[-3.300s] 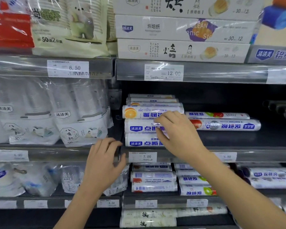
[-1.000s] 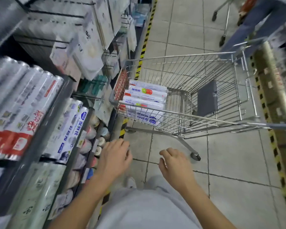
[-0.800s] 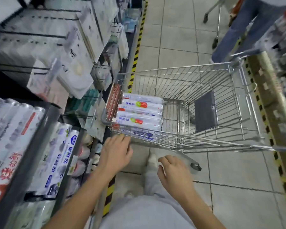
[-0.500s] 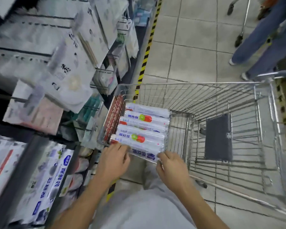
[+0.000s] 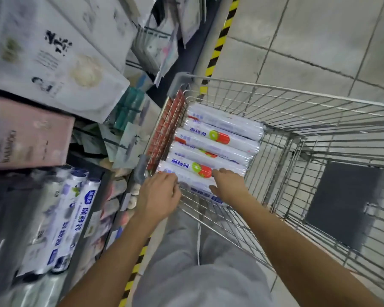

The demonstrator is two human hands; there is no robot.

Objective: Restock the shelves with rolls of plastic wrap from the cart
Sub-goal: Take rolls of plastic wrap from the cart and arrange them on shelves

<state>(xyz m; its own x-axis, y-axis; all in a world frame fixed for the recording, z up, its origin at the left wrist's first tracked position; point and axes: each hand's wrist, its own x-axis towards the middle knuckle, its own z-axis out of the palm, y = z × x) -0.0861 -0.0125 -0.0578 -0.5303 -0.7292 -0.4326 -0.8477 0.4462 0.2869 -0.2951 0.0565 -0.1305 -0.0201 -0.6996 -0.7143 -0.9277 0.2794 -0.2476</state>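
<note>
With left hand [image 5: 158,193] and right hand [image 5: 228,185] touching the nearest roll [image 5: 196,187] in the cart's [image 5: 297,91] near-left corner, grip unclear, its slick film may slip free.

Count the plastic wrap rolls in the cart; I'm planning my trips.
6 rolls, side by side in the cart: five beyond the left hand and right hand, the nearest roll under them. More may lie beneath.

Setting: a supermarket aisle. A wire shopping cart [image 5: 281,89] is standing on tiled floor [image 5: 308,41]. Shelves [image 5: 80,258] are carrying boxed goods [image 5: 53,63].
</note>
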